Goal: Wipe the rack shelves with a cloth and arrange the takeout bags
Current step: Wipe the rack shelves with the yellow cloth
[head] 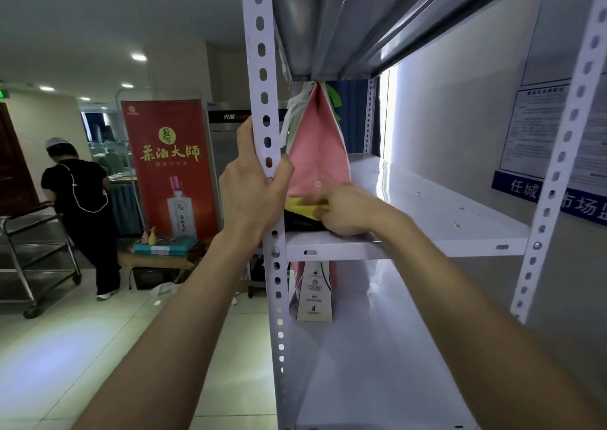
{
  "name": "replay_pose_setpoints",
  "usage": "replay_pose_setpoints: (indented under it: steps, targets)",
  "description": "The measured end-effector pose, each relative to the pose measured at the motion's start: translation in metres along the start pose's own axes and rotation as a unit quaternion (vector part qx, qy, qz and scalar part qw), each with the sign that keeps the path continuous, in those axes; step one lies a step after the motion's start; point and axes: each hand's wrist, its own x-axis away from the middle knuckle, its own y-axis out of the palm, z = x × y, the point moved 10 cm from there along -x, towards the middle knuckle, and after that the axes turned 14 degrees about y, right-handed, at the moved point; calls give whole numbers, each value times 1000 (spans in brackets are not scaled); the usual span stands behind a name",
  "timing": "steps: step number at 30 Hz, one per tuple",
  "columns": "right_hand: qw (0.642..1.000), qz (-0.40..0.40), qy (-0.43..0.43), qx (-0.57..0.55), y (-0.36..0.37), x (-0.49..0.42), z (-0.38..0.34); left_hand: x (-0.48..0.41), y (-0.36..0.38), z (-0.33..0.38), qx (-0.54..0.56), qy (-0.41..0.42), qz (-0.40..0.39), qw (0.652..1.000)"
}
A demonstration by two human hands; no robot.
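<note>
A white metal rack stands close in front of me. My left hand [254,185] grips its perforated front-left post [262,78]. My right hand [345,211] rests at the left end of the middle shelf [427,206], shut on a yellow cloth [300,204] that lies over something black. A pink takeout bag [317,147] stands upright just behind that hand, its top reaching the shelf above. A white and pink paper bag [313,293] stands on the lower shelf [361,347].
Small yellowish crumbs [456,224] dot the middle shelf toward the right. A wall with posted notices [538,130] is behind the rack. To the left stand a red banner [170,166], a person in black [82,212] and a steel trolley [36,252] on the tiled floor.
</note>
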Motion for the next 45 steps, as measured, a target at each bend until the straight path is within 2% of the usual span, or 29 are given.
replay_pose_setpoints:
  steps: [1, 3, 5, 7, 9, 11, 13, 15, 17, 19, 22, 24, 26, 28, 31, 37, 45]
  targets:
    - [1000, -14, -8, -21, -5, 12, 11, 0, 0, 0, -1, 3, 1, 1000]
    - [998, -42, 30, -37, -18, 27, 43, -1, 2, 1, -4, 1, -1, 1000]
    - [994, -14, 108, -5, -33, 22, 74, 0, 3, 0, -3, -9, -3, 1000]
    - [988, 31, 143, 49, -35, 15, 65, -1, 0, 2, -1, -9, 4, 1000]
    - [992, 49, 102, 63, -17, 19, 22, 0, -2, 4, -1, -3, 7, 1000]
    - [997, 58, 36, 28, -2, 33, -12, 0, -4, 8, -19, -8, 2, 1000]
    - [998, 65, 10, -16, -5, 45, -12, 0, -14, 18, -112, -4, 25, 993]
    - [996, 58, 34, -52, -14, 54, 15, 4, -20, 48, -229, 77, 63, 968]
    - [995, 66, 62, -52, -23, 65, 46, 14, -9, 92, -254, 196, 80, 944]
    - [991, 82, 95, -36, -33, 74, 79, 21, 20, 122, -187, 251, 34, 949]
    - [980, 108, 165, 5, -50, 83, 128, 24, 82, 127, -103, 198, -157, 962]
    - [966, 132, 209, 71, -62, 87, 153, 28, 116, 117, -128, 157, -253, 946]
    - [951, 147, 239, 130, -69, 91, 167, 33, 138, 109, -147, 134, -301, 933]
    - [947, 148, 249, 138, -71, 89, 175, 40, 153, 102, -153, 113, -337, 922]
    - [946, 133, 262, 139, -70, 68, 186, 48, 163, 88, -127, 79, -362, 920]
    - [925, 41, 346, 153, -68, -36, 235, 53, 165, 85, -102, 84, -369, 920]
    - [936, -54, 297, 182, -48, -137, 247, 57, 165, 84, -124, 80, -381, 913]
